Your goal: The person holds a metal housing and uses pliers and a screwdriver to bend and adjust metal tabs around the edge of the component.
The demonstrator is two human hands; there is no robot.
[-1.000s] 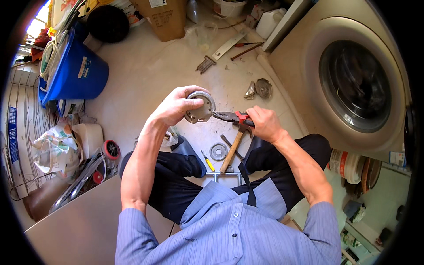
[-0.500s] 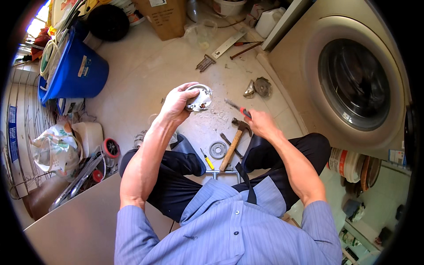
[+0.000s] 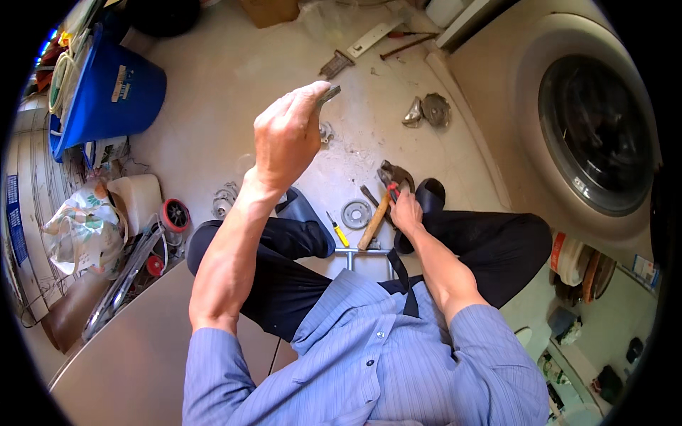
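My left hand (image 3: 288,135) is raised, its back turned up and its fingers closed round a round metal part (image 3: 327,135), which shows only in bits beside the fingers. A grey edge (image 3: 331,93) sticks out past the fingertips. Lower and to the right, my right hand (image 3: 408,211) grips a tool with a red and black handle (image 3: 393,190); its working end cannot be made out. That hand is right beside a claw hammer (image 3: 376,221) with a wooden handle. Left of the hammer lie a grey metal disc (image 3: 356,214) and a yellow-handled screwdriver (image 3: 338,231).
Broken metal pieces (image 3: 435,111) and a flat metal plate (image 3: 374,37) lie farther off on the tiled floor. A washing machine (image 3: 526,106) stands at the right, a blue bucket (image 3: 135,92) at the left. A metal frame (image 3: 362,250) is between my legs.
My left hand has turned over and risen, hiding most of the round metal part. My right hand has come down and closer to the hammer, the red-handled tool still in it.
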